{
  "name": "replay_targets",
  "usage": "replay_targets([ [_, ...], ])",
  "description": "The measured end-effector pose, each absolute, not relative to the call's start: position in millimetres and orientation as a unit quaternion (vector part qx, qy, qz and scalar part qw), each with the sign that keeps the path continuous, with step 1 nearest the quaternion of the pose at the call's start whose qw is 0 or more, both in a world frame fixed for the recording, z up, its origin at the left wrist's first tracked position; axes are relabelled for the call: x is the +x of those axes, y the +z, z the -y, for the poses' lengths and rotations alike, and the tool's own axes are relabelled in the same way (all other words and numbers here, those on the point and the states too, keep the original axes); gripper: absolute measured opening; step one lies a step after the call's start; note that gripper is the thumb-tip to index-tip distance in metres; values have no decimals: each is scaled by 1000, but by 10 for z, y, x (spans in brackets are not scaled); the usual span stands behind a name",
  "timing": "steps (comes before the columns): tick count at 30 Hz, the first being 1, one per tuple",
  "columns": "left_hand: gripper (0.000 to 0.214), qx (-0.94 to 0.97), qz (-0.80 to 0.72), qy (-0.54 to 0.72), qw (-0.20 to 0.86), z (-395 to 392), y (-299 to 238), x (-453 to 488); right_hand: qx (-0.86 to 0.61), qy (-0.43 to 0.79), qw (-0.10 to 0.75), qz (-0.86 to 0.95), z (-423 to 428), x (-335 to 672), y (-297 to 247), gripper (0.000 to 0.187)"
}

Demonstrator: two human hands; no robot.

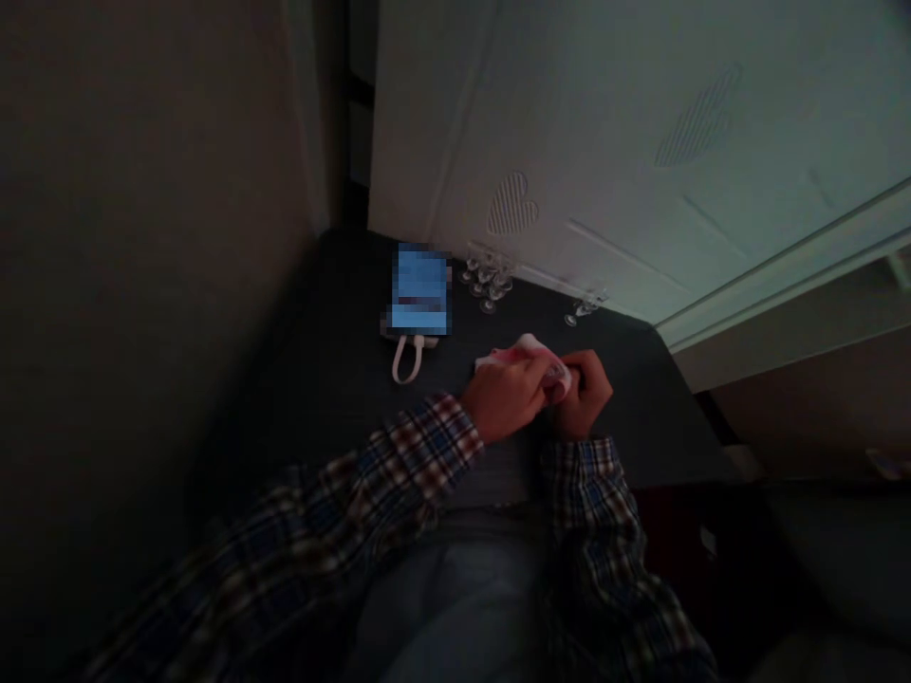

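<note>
Both of my hands meet over a dark table (334, 379) in a dim room. My left hand (505, 394) and my right hand (587, 389) are closed around a small pink and white object (530, 359), held between them just above the tabletop. I cannot make out what the object is. Plaid sleeves cover both forearms.
A lit phone (419, 289) lies on the table ahead of my hands, with a short white cable loop (407, 360) plugged in below it. Several small clear suction-cup-like pieces (488, 280) and one more (584, 308) sit near the white cabinet door (641, 142) behind.
</note>
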State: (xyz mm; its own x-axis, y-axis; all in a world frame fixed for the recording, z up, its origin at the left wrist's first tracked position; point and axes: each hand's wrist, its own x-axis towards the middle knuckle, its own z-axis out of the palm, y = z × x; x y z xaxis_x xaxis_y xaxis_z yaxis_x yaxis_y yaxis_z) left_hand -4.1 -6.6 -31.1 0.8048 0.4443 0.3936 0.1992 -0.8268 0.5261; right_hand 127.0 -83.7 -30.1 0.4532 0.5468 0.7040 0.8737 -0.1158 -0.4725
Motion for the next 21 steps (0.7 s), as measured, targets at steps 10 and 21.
replay_targets([
  [10,37,929,-155,235,241,133,-243,-140,-747,-140,467,451,973,1158,-342,23],
  [21,41,913,-164,255,272,169,-240,-118,-751,-126,482,433,967,1138,-287,24],
])
